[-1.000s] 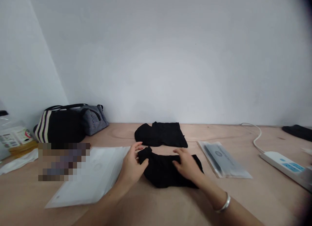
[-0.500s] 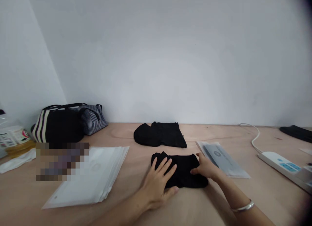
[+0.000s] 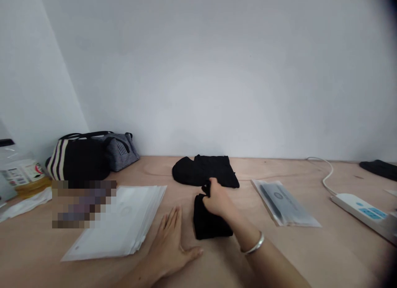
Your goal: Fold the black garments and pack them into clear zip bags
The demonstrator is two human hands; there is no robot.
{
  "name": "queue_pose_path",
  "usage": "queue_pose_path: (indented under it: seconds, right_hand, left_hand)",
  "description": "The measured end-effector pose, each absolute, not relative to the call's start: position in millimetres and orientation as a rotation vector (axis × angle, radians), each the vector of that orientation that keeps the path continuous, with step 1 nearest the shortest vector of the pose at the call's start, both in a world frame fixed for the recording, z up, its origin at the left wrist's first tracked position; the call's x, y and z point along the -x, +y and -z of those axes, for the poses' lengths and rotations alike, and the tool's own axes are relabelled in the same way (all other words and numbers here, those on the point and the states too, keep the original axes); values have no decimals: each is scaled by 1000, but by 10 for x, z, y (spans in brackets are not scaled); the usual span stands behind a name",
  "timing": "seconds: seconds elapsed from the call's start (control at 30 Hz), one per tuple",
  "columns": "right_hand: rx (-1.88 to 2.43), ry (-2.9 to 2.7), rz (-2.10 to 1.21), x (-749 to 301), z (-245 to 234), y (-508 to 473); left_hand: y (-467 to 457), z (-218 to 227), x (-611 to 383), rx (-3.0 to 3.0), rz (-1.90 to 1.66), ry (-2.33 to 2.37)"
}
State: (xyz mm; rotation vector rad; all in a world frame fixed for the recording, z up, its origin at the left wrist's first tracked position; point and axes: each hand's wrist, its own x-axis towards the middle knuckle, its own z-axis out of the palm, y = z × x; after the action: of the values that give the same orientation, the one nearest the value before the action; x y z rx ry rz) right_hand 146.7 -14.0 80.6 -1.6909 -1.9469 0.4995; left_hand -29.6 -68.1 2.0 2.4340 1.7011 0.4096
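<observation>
Two black cloth bundles, one pinched in the right hand

Right hand (image 3: 218, 199) closes narrowly on a gathered tuck at the far end of the folded black cloth bundle (image 3: 212, 222), a silver bangle (image 3: 254, 245) at its wrist. Left hand (image 3: 171, 244) lies open and empty on the plywood tabletop (image 3: 288, 255), fingers spread, just beside the stack of clear plastic sleeves (image 3: 124, 224). The bundle sits mid-table on the near side, close to a second black garment (image 3: 204, 171) farther off.

Handling this well likely means pinching across the full folded thickness and keeping the pull straight, so the lower layers stay squared rather than sliding apart.

The right palm hides how many layers it holds. Black fabric swallows seams and fold lines, so the garment type cannot be told. A pixelated block (image 3: 83, 204) covers whatever lies at the left edge of the sleeves.
</observation>
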Motion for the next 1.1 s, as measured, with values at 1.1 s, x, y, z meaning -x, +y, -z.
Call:
queue_pose_path:
  seconds: [1.1]
  right_hand:
    - [1245, -2474, -335, -2026, -460, -581]
  left_hand:
    - [-619, -413, 22, -2639, -509, 1246]
